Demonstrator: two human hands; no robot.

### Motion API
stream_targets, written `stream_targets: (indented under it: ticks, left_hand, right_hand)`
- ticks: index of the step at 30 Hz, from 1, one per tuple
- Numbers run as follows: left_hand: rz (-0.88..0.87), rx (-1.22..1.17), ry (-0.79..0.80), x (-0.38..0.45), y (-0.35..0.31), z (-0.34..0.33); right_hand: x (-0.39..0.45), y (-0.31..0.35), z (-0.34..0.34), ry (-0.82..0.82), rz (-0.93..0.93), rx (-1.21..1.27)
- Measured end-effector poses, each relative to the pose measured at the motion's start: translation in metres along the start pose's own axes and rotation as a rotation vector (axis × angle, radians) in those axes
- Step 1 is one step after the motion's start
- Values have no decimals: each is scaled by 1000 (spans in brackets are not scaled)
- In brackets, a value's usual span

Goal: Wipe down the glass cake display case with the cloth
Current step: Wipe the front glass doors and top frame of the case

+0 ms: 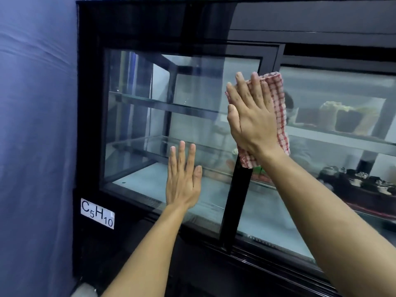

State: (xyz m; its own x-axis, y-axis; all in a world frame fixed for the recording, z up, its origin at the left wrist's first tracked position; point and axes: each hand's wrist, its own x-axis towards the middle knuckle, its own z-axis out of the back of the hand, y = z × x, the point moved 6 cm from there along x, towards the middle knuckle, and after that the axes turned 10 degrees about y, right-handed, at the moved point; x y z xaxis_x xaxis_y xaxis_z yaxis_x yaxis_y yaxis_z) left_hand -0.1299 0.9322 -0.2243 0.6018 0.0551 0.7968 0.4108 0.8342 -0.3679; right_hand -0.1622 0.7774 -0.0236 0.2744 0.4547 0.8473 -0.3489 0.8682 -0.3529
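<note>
Right hand, fingers flat, presses red-checked cloth on seemingly hazy glass; left hand spread.

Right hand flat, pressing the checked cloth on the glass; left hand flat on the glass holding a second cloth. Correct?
Not quite. In the head view the left hand holds nothing; it lies flat and bare on the glass. The rest stands: the right hand presses the checked cloth.

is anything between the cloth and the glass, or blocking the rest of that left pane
Nothing visible. The right hand presses the cloth flat against the glass; only the left hand rests lower on that pane.
</note>
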Motion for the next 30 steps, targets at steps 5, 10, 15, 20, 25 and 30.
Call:
stream_targets:
  ticks: [5, 10, 15, 20, 25, 30]
  left_hand:
    - [-31, -47, -25, -1, 4, -2]
    - [46, -26, 41, -26, 40, -6]
    - [65, 22, 91, -29, 44, -5]
    - [76, 22, 104, -30, 44, -6]
    - [50, 3, 104, -31, 47, -5]
    - [74, 74, 165, -39, 78, 0]
  right_hand:
    - [-46, 44, -38, 202, 298, -63]
    - [-115, 83, -83, 470, 547, -56]
    - [-65, 69, -58, 488, 639, -126]
    - [5, 35, -7, 238, 293, -235]
    - [-26, 68, -35, 335, 222, -42]
    - [-78, 114, -77, 496, 693, -125]
